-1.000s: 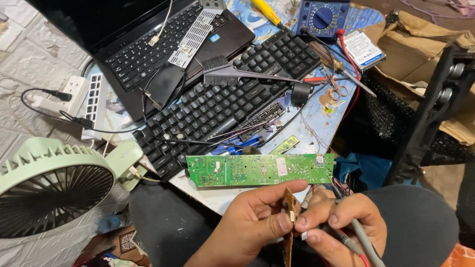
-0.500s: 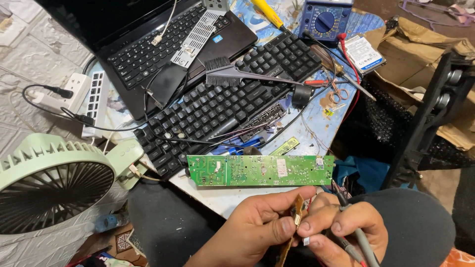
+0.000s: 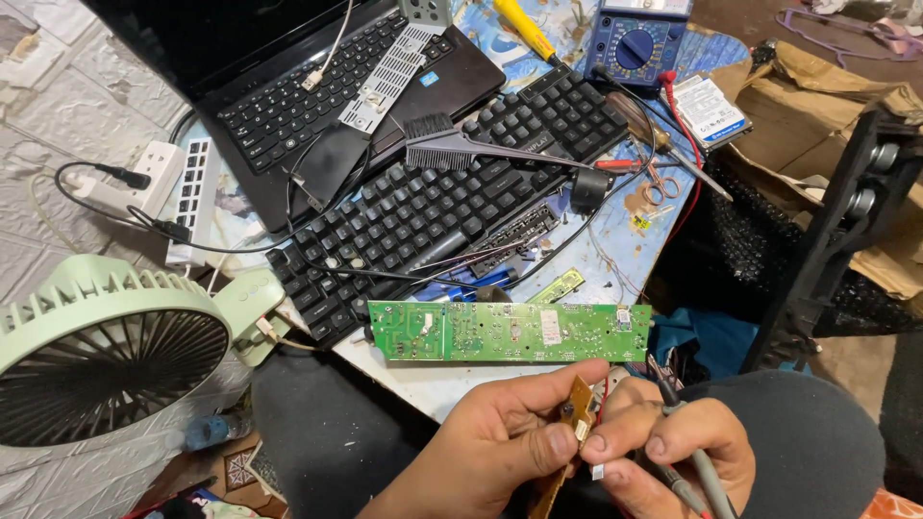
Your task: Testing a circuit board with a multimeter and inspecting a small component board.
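My left hand [image 3: 500, 442] pinches a small tan circuit board [image 3: 569, 428] between thumb and forefinger, held on edge over my lap. My right hand [image 3: 663, 447] touches the same small board with its fingertips and also grips a grey probe [image 3: 707, 476] with a cable running down and right. Just beyond both hands a long green circuit board [image 3: 510, 332] lies flat at the near edge of the table.
A black keyboard [image 3: 433, 202], a black brush [image 3: 461, 152], a laptop [image 3: 317, 86], a blue multimeter [image 3: 635, 43], small scissors [image 3: 659, 187] and loose wires crowd the table. A pale green fan [image 3: 106, 356] stands at left, a white power strip [image 3: 154, 183] behind it. Cardboard lies at right.
The small tan board has tilted and shifted slightly between my fingers, and my hands have risen a little toward the green board. The table's things have not moved.
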